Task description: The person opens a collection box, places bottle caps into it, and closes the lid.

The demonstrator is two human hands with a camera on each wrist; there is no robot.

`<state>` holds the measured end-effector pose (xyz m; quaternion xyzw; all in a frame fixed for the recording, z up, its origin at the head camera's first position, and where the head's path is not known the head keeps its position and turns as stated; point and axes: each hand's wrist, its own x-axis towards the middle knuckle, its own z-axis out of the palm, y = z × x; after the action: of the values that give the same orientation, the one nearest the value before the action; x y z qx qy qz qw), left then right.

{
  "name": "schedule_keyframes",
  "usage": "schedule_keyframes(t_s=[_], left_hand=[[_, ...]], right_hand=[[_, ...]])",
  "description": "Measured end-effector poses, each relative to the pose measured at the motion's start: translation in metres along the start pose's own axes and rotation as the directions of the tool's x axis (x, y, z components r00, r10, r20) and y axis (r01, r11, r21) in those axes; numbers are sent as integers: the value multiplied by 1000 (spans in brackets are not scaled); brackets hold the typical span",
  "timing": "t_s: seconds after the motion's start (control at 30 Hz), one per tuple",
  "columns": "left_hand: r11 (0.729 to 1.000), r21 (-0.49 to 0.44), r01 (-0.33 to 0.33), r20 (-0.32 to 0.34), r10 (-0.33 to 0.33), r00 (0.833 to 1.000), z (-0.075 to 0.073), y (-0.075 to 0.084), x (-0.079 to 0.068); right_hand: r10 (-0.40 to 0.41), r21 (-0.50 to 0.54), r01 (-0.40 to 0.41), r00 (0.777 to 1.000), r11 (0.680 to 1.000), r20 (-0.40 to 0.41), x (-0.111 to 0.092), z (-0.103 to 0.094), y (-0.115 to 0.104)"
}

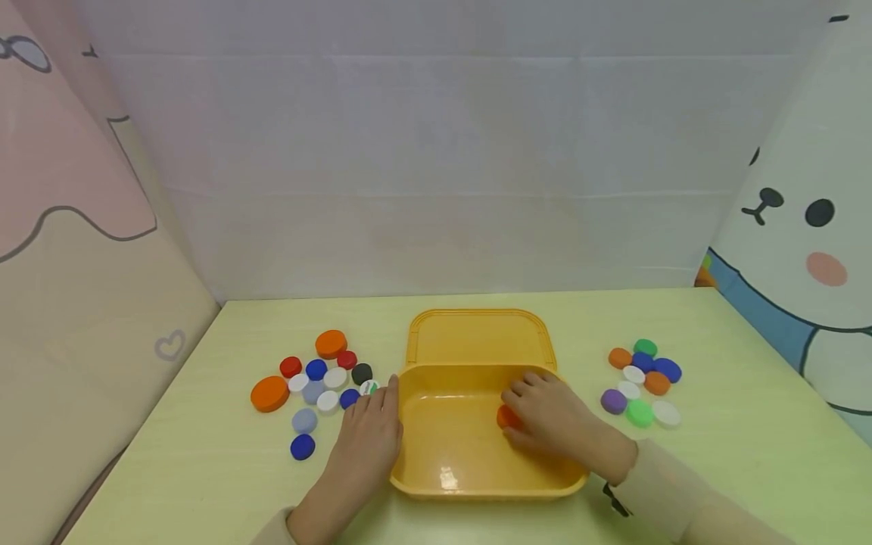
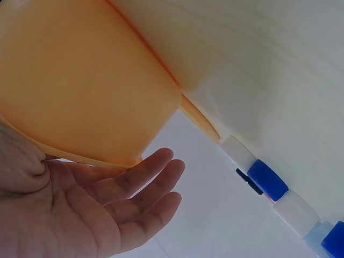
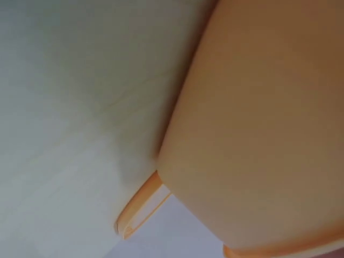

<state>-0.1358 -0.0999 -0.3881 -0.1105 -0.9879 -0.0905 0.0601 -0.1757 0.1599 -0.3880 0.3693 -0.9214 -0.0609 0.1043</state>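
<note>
A yellow-orange plastic box [image 1: 446,446] stands at the front middle of the table. Inside it, near its right side, my right hand [image 1: 548,416] grips an orange bottle cap [image 1: 507,417] between fingers and thumb. My left hand [image 1: 368,435] rests against the box's left rim, its fingers nearly straight; in the left wrist view the fingers [image 2: 142,172] lie loosely along the box's outer side [image 2: 80,80]. Only the box's outer wall [image 3: 258,118] and the table appear in the right wrist view, without the hand.
Left of the box lie several bottle caps, among them a large orange cap [image 1: 269,393] and a dark blue cap [image 1: 303,446]. Another group, with a purple cap [image 1: 614,401] and a green cap [image 1: 639,413], lies to the right. Behind the box is a yellow lid [image 1: 482,338].
</note>
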Motion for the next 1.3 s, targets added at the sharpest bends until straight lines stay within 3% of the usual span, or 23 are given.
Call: schedule_keyframes(t_s=[0.4, 0.8, 1.07, 1.3], left_hand=[[1000, 2, 14, 18, -14, 1000, -1, 0, 0], [1000, -4, 9, 7, -9, 1000, 0, 0, -1], [1000, 12, -26, -41, 26, 999, 4, -1, 0], [1000, 0, -23, -33, 23, 999, 3, -2, 0]], right_hand=[[11, -58, -15, 997, 998, -77, -2, -20, 5], [99, -116, -117, 984, 986, -151, -13, -42, 31], [160, -92, -180, 968, 979, -192, -33, -43, 58], [227, -71, -243, 958, 968, -175, -56, -31, 78]])
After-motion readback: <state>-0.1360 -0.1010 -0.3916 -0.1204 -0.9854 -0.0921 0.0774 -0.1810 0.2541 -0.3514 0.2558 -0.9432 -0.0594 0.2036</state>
